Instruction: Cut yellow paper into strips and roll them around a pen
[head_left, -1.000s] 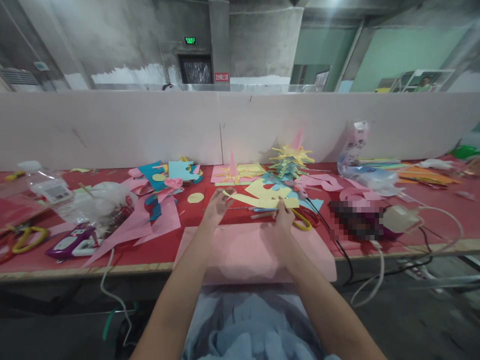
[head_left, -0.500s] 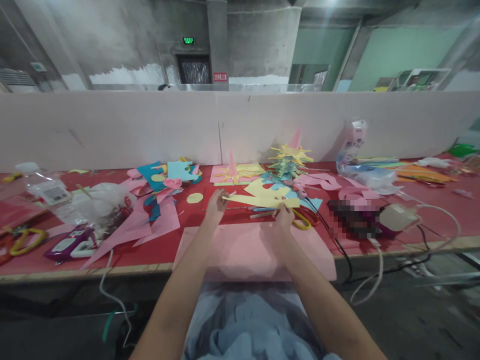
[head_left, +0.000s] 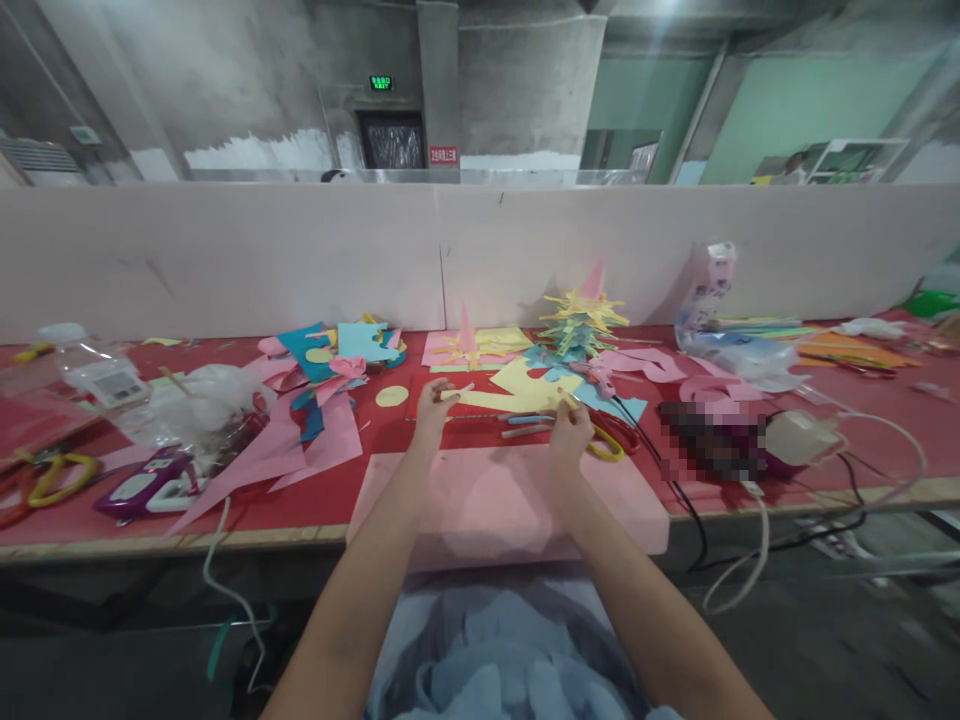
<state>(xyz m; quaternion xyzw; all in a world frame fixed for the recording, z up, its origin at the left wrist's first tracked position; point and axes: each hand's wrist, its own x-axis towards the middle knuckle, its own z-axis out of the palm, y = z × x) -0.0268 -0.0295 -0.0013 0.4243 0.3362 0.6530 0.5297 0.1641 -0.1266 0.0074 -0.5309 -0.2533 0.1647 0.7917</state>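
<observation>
Between my hands is a long piece of yellow paper (head_left: 487, 399), held above the red table. Its left end is pinched in my left hand (head_left: 433, 408), and its right end is in the closed fingers of my right hand (head_left: 571, 425). A large pink sheet (head_left: 487, 500) lies at the table's front edge, under my wrists. Beyond my hands stand a pink paper cone (head_left: 466, 340) with yellow strips round its base and a layered paper tree (head_left: 581, 325) with a pink tip. Blue paper (head_left: 619, 404) lies right of the yellow paper.
Yellow-handled scissors (head_left: 606, 445) and a pink glue gun (head_left: 598, 380) lie near my right hand. Pink and blue scraps, a plastic bag (head_left: 202, 405), a bottle (head_left: 94, 370) and a purple device (head_left: 146, 485) are left. A white adapter (head_left: 799, 440) with cables sits right.
The right part of the yellow paper has turned, and its straight front edge no longer shows across my right fingers. My right hand has shifted slightly and both hands still hold the paper.
</observation>
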